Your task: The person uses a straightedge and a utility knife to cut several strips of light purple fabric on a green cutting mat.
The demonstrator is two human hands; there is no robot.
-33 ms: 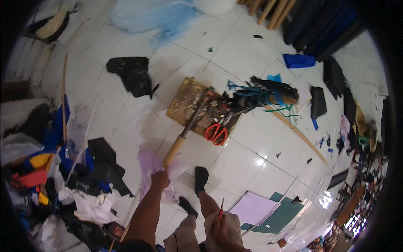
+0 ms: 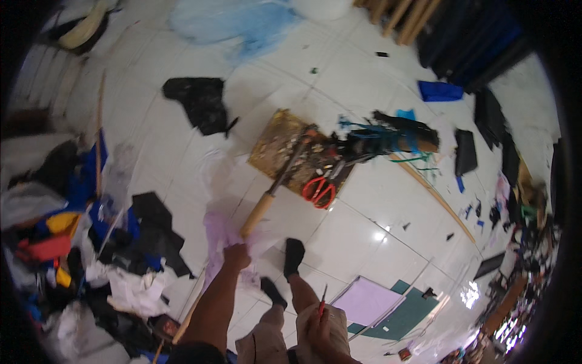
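My left hand (image 2: 237, 257) is closed at the lower end of a metal rod with a wooden handle (image 2: 257, 215). The rod's far end rests over a worn, debris-covered board (image 2: 267, 147) on the floor. Red-handled scissors (image 2: 319, 193) lie at the board's near edge. Near my lap, my right hand (image 2: 317, 330) grips a slim red-handled pointed tool (image 2: 322, 308), its thin tip upward. Its exact kind is too small to tell. Crumpled purple plastic sheet (image 2: 219, 238) lies under and beside my left hand. A bundle of black and blue strips (image 2: 370, 142) lies across the board's right side.
Fabric scraps and bags (image 2: 136, 291) are heaped at the left. A black cloth piece (image 2: 197, 103) lies beyond the board. To the right are a wooden pole (image 2: 439, 200), a lilac sheet (image 2: 368, 301) and a green mat (image 2: 405, 315). Dark rolls (image 2: 470, 42) stand far right.
The whole view has shifted slightly, so the scene sits a little farther right. Both hands keep the same holds; the rod and scissors have not visibly moved on the board.
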